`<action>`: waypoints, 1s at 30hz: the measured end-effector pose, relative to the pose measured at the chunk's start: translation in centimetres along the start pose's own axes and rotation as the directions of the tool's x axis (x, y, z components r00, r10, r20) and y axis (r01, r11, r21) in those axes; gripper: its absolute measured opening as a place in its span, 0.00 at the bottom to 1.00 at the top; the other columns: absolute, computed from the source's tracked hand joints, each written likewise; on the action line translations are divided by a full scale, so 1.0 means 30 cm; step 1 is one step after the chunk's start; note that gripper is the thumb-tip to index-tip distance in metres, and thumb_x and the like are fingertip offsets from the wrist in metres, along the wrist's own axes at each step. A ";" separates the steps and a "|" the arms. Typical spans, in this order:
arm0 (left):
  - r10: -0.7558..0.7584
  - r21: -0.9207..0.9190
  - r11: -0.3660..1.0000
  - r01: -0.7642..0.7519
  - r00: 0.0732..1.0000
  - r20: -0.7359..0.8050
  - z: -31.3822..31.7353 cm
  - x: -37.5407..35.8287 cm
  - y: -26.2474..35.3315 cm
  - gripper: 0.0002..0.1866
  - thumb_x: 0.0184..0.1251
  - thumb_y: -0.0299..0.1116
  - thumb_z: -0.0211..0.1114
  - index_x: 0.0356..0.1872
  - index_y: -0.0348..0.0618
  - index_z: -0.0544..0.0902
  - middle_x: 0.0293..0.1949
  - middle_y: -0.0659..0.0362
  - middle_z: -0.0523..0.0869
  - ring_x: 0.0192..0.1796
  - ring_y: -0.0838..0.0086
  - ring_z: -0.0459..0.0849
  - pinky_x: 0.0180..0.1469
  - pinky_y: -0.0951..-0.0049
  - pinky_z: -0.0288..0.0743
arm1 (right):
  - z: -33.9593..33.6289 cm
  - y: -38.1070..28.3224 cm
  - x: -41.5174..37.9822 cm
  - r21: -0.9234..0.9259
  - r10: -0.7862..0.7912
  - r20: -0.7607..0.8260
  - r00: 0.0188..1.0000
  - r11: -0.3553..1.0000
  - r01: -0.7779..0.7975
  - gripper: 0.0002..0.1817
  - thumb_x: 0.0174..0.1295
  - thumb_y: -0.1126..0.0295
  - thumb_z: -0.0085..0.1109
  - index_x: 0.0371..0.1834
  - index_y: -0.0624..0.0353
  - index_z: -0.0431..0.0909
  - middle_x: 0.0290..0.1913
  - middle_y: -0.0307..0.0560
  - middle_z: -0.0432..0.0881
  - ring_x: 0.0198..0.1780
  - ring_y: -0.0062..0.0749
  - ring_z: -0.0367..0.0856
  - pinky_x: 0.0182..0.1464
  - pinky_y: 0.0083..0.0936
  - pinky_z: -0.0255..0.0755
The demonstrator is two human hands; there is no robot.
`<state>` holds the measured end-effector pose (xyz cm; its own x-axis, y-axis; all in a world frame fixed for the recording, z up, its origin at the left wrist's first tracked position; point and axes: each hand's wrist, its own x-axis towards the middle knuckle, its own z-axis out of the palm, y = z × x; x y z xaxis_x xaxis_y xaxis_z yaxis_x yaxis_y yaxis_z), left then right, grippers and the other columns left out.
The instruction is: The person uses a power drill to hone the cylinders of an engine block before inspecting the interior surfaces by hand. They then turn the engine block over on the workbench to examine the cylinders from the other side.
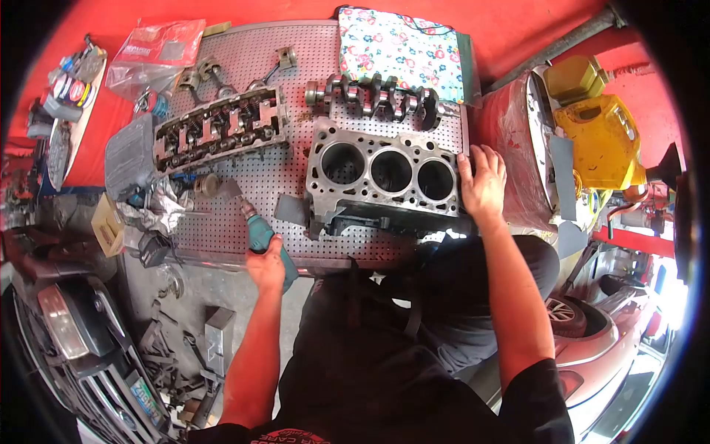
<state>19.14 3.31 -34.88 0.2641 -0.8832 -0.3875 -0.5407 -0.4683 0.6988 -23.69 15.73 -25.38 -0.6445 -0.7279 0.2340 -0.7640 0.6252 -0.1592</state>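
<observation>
My left hand [268, 265] is wrapped round the grip of a teal power drill [260, 232] at the table's near edge. The drill points up and left; by its tip is a flat brownish piece [231, 189] I cannot identify. My right hand [485, 186] lies with fingers apart against the right end of an engine block [370, 197], whose three cylinder bores face up. Behind the block lies a crankshaft [379, 98]. A cylinder head [220, 129] rests to the left, with connecting rods and pistons [285, 58] behind it. A dark flat square [291, 209] lies left of the block.
The perforated metal table [296, 89] carries a flowered cloth [396, 48], a grey plastic tray [129, 152] and a clear bag [155, 55]. A plastic-wrapped red drum [510, 140] and a yellow jug [600, 137] stand right. Vehicles [81, 325] flank me; metal parts litter the floor.
</observation>
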 end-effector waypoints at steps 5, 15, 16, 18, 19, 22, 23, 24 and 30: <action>0.047 0.063 0.997 -0.045 0.999 -0.026 0.134 0.095 -0.122 0.43 0.57 0.52 0.83 0.56 0.22 0.74 0.51 0.40 0.89 0.50 0.50 0.88 0.59 0.58 0.79 | -0.033 -0.041 0.003 0.058 0.097 0.054 0.994 0.993 -0.100 0.30 0.73 0.45 0.58 0.62 0.61 0.83 0.70 0.56 0.76 0.76 0.54 0.66 0.76 0.48 0.63; 0.022 -0.874 0.374 0.311 0.939 0.343 0.237 0.564 -0.686 0.28 0.73 0.41 0.66 0.65 0.31 0.72 0.61 0.40 0.83 0.57 0.53 0.84 0.53 0.55 0.81 | -0.054 -0.060 0.002 0.126 0.148 0.023 0.989 0.981 -0.150 0.27 0.70 0.47 0.61 0.56 0.61 0.85 0.68 0.54 0.78 0.75 0.54 0.67 0.76 0.46 0.65; 0.013 -0.766 0.605 0.216 0.960 0.280 0.244 0.562 -0.657 0.29 0.72 0.45 0.66 0.63 0.30 0.74 0.60 0.39 0.84 0.57 0.52 0.85 0.53 0.55 0.81 | -0.048 -0.058 -0.005 0.134 0.146 0.007 0.989 0.980 -0.146 0.27 0.70 0.47 0.61 0.55 0.61 0.85 0.69 0.54 0.79 0.75 0.54 0.67 0.75 0.45 0.66; 0.048 -0.168 0.985 -0.031 0.994 0.098 0.233 0.471 -0.467 0.38 0.68 0.59 0.68 0.57 0.26 0.79 0.56 0.37 0.86 0.55 0.50 0.87 0.52 0.53 0.82 | -0.042 -0.050 -0.011 0.152 0.148 -0.018 0.989 0.978 -0.143 0.26 0.70 0.47 0.61 0.55 0.60 0.86 0.69 0.53 0.79 0.75 0.55 0.68 0.75 0.45 0.67; 0.077 0.140 0.987 -0.080 0.997 0.029 0.227 0.394 -0.362 0.38 0.68 0.58 0.69 0.57 0.25 0.77 0.53 0.37 0.87 0.54 0.49 0.87 0.52 0.53 0.82 | -0.038 -0.038 -0.017 0.177 0.118 -0.043 0.992 0.978 -0.109 0.25 0.70 0.48 0.61 0.54 0.59 0.86 0.69 0.52 0.79 0.76 0.55 0.68 0.74 0.45 0.68; 0.063 0.506 0.860 -0.066 0.998 0.024 0.232 0.326 -0.274 0.39 0.69 0.57 0.71 0.58 0.25 0.72 0.47 0.38 0.88 0.52 0.48 0.89 0.54 0.54 0.82 | -0.041 -0.039 -0.023 0.206 0.160 -0.031 0.987 0.967 -0.150 0.25 0.69 0.48 0.61 0.54 0.58 0.87 0.69 0.51 0.79 0.77 0.53 0.67 0.74 0.45 0.69; 0.040 0.553 0.831 -0.055 0.998 0.039 0.235 0.329 -0.267 0.39 0.69 0.57 0.71 0.58 0.25 0.71 0.44 0.38 0.89 0.52 0.48 0.89 0.54 0.54 0.82 | -0.042 -0.030 -0.023 0.207 0.166 -0.020 0.986 0.965 -0.158 0.25 0.69 0.48 0.61 0.55 0.58 0.87 0.69 0.51 0.79 0.77 0.53 0.67 0.75 0.45 0.69; 0.022 0.592 0.804 -0.051 0.998 0.057 0.235 0.329 -0.259 0.40 0.69 0.57 0.72 0.59 0.25 0.69 0.42 0.39 0.89 0.51 0.48 0.89 0.55 0.55 0.81 | -0.044 -0.029 -0.022 0.214 0.169 -0.014 0.985 0.963 -0.162 0.25 0.69 0.48 0.61 0.55 0.58 0.87 0.69 0.50 0.80 0.77 0.52 0.67 0.75 0.45 0.69; 0.164 0.559 0.808 -0.183 0.983 0.085 0.191 0.191 -0.086 0.51 0.63 0.57 0.76 0.69 0.21 0.65 0.62 0.32 0.81 0.64 0.43 0.83 0.69 0.53 0.74 | -0.062 -0.045 -0.005 0.272 0.202 0.011 0.979 0.942 -0.197 0.23 0.69 0.52 0.63 0.54 0.61 0.87 0.67 0.51 0.81 0.76 0.52 0.68 0.74 0.45 0.70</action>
<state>17.48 -0.38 -42.35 0.1032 -0.9427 -0.3174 -0.9322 -0.2030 0.2996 -22.51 15.53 -23.42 -0.7859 -0.5896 0.1865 -0.6006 0.6559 -0.4572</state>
